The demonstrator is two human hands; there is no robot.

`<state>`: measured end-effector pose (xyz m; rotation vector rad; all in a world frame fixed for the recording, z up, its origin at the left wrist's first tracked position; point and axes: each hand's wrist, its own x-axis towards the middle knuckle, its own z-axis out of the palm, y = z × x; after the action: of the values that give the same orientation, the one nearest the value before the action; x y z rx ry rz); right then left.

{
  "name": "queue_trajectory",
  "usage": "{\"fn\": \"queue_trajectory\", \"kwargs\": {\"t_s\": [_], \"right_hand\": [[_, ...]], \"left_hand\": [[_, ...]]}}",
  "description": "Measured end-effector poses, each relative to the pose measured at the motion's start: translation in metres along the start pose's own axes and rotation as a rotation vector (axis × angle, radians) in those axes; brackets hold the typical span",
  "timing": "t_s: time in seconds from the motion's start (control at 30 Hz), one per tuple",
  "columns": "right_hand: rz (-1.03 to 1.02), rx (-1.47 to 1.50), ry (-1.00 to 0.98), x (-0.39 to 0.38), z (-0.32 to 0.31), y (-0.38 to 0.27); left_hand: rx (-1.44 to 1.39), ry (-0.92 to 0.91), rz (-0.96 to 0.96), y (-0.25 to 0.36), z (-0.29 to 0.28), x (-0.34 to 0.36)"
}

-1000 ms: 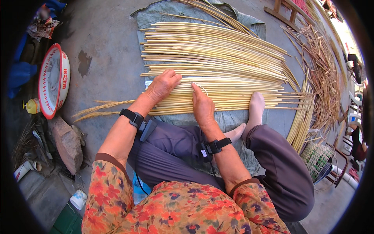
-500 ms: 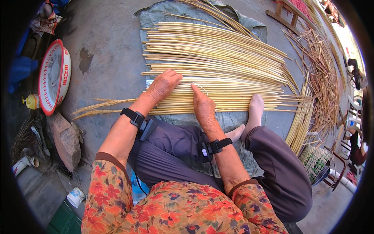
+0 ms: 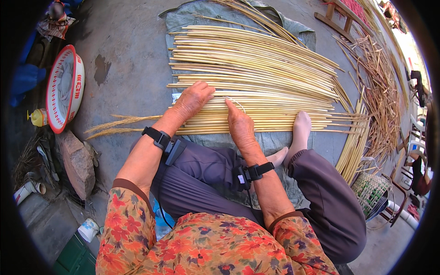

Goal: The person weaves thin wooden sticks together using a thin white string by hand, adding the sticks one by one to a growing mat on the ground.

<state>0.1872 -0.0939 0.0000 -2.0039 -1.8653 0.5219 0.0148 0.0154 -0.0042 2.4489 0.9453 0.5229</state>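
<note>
Long pale-yellow plant stalks point(image 3: 256, 50) lie side by side across a grey-green cloth sheet point(image 3: 300, 41) before me. My left hand point(image 3: 195, 98) rests over the nearer stalks toward their left ends, its fingers bent and pressed together; what they grip is hidden. To its right, my right hand point(image 3: 240, 123) is closed, index finger foremost, with a white string point(image 3: 238, 105) curving from its fingertips back beside the hand. The string lies over the near group of stalks point(image 3: 275, 112). My socked foot point(image 3: 301, 123) touches these stalks on the right.
A red-rimmed enamel basin point(image 3: 78, 87) stands at the left, near a rock point(image 3: 79, 162) and a yellow bottle point(image 3: 38, 117). Brown dry stalks point(image 3: 376, 91) are heaped at the right. A woven basket point(image 3: 370, 190) sits lower right, and a wooden frame point(image 3: 339, 18) lies at the back.
</note>
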Motion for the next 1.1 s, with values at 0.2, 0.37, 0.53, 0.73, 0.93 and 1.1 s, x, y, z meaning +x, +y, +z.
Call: {"fn": "queue_trajectory", "kwargs": {"t_s": [0.2,0.37,0.53,0.73,0.93,1.1], "right_hand": [[0.016,-0.003,0.002,-0.001,-0.002,-0.003],[0.048,-0.021,-0.021,-0.002,-0.002,-0.003],[-0.005,-0.016,0.043,-0.002,0.002,0.0],[0.026,-0.005,-0.005,0.0,0.001,0.001],[0.039,0.027,-0.027,0.003,-0.003,-0.001],[0.071,0.05,-0.067,0.005,-0.009,-0.006]], "left_hand": [[0.0,0.014,-0.017,0.001,0.001,0.0],[-0.03,0.022,-0.005,-0.001,0.001,0.0],[-0.021,0.013,-0.019,-0.001,0.002,-0.001],[-0.011,0.015,-0.024,-0.001,0.003,0.0],[-0.006,0.028,-0.024,-0.001,0.003,-0.001],[0.017,0.039,-0.007,0.001,0.003,-0.001]]}}
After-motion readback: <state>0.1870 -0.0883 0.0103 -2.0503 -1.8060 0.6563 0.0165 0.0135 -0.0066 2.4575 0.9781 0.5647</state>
